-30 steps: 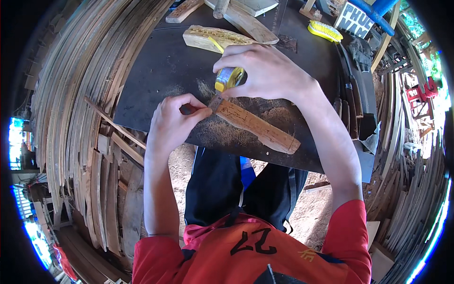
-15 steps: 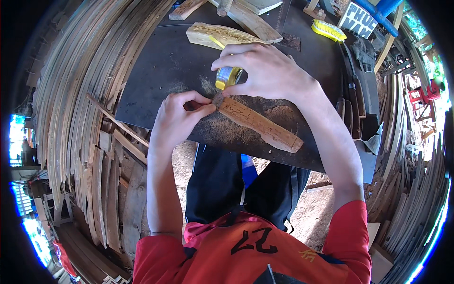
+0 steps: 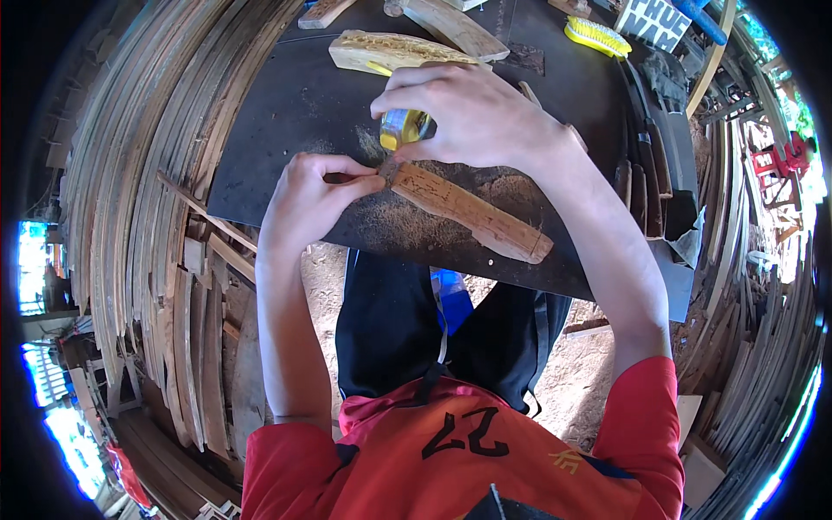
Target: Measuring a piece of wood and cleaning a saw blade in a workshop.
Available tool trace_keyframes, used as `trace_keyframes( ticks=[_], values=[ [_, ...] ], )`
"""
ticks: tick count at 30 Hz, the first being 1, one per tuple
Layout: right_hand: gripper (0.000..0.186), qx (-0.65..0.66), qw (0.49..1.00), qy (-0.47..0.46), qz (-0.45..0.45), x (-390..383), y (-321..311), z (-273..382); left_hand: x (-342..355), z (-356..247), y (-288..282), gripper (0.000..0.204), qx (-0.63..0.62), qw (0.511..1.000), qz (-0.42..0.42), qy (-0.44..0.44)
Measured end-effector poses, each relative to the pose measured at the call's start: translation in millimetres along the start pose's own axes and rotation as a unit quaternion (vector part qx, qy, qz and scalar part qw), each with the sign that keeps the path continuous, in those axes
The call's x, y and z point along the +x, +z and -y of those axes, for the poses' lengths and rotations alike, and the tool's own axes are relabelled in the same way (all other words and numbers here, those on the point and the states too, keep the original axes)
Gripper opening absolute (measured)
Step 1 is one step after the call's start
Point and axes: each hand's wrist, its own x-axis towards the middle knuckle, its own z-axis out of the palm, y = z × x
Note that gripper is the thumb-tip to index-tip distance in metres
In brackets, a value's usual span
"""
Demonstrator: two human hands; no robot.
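Note:
My right hand (image 3: 472, 113) is closed round a yellow tape measure (image 3: 400, 128), above the dark work table (image 3: 303, 113). Beside it, my left hand (image 3: 316, 191) is closed in a pinch. Its thumb and forefinger are on a small brown piece (image 3: 389, 166), which my right fingertips also reach; its kind is hard to make out. A carved wooden block (image 3: 468, 211) with dark pencil-like marks lies slantwise just right of that piece, its upper left end close to my fingertips.
Sawdust (image 3: 407, 224) is scattered round the block. Beyond my hands lies a rough pale wood piece (image 3: 381, 54). A yellow brush (image 3: 598, 36) sits at the far right, with several wooden-handled tools (image 3: 647, 178) along the right edge. Long wood strips (image 3: 147, 173) are stacked at left.
Both hands, the tape measure and the small piece appear slightly further left and up. The table and its things have also shifted in view; both grips look the same.

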Motion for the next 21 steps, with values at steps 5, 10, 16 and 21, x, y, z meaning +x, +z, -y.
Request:
trace_keyframes(
  ticks=[5, 10, 16, 21],
  values=[
    [0.051, -0.022, 1.000, -0.011, -0.012, -0.7, 2.7, 0.6, 0.0, 2.1, 1.1, 0.020, -0.011, 1.000, -0.001, 0.006],
    [0.052, -0.022, 1.000, -0.014, -0.008, -0.9, 2.8, 0.6, 0.2, -3.3, -0.5, 0.022, 0.004, 1.000, 0.006, -0.003],
    [0.050, -0.029, 0.999, -0.026, -0.020, 0.6, 5.4, 1.2, 1.6, -3.4, -1.8, 0.023, 0.000, 1.000, 0.012, -0.018],
    [0.050, -0.039, 0.999, -0.021, -0.020, 0.3, 6.7, 2.1, 0.8, -3.4, -1.2, 0.023, 0.000, 1.000, 0.005, -0.008]
  ],
)
